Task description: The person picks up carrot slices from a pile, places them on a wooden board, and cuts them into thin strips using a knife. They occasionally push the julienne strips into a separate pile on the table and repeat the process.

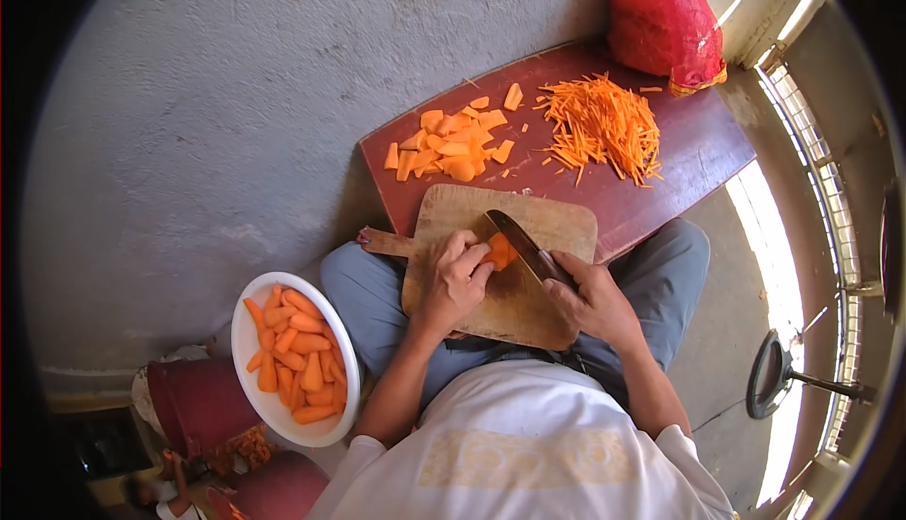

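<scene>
A wooden cutting board (533, 317) with a handle lies across the lap, its far edge at the red table. My left hand (455, 279) is closed, its bent fingers pressing a piece of carrot (501, 250) against the board. My right hand (596, 299) is wrapped round the handle of a kitchen knife (517, 235). The dark blade slants up and left, right beside the carrot and close to the left fingertips. Beyond the board lie a heap of carrot slices (453, 142) and, to its right, a pile of carrot shreds (604, 128).
The red table (694, 147) stands against a grey wall (208, 124). On its far right corner sits a red mesh bag (661, 20). At lower left is a white basin (243, 336) of peeled carrots (300, 350), beside a dark red container (198, 407). A person (175, 496) shows at bottom left.
</scene>
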`<state>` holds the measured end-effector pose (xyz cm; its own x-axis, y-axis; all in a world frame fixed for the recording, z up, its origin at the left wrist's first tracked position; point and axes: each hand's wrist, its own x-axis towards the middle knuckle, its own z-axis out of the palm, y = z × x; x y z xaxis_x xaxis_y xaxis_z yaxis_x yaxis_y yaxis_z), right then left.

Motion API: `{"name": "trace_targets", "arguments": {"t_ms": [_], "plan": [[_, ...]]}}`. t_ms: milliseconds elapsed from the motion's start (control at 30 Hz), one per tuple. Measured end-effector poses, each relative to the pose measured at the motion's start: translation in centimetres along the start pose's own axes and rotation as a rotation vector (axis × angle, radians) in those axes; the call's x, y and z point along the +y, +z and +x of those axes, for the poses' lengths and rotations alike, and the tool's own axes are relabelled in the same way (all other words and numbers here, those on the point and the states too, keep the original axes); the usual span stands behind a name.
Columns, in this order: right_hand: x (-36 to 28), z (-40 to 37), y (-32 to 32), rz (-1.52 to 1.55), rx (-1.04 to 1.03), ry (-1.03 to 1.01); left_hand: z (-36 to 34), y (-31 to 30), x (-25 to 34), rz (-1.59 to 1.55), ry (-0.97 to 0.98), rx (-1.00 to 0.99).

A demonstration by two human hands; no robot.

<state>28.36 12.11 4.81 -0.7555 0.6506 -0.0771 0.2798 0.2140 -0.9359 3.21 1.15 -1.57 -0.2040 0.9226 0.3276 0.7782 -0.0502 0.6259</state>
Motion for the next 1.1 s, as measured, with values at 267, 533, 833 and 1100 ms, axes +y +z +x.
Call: {"name": "trace_targets", "arguments": {"t_ms": [267,533,833,1100], "plan": [[-0.6,-0.1,1.5,-0.083,0.045,-0.100,0.3,0.6,1.1,0.121,0.127,-0.044],[-0.6,-0.2,1.5,-0.064,0.024,-0.065,0.4,1.8,1.8,0.172,0.080,0.054],[-0.8,-0.2,1.1,-0.054,-0.020,-0.026,0.3,2.1,0.8,0.178,0.149,0.041],[-3.0,-2.3,1.8,-0.328,-0.050,-0.072,0.0,2.8,0.5,0.219,0.249,0.083]]}}
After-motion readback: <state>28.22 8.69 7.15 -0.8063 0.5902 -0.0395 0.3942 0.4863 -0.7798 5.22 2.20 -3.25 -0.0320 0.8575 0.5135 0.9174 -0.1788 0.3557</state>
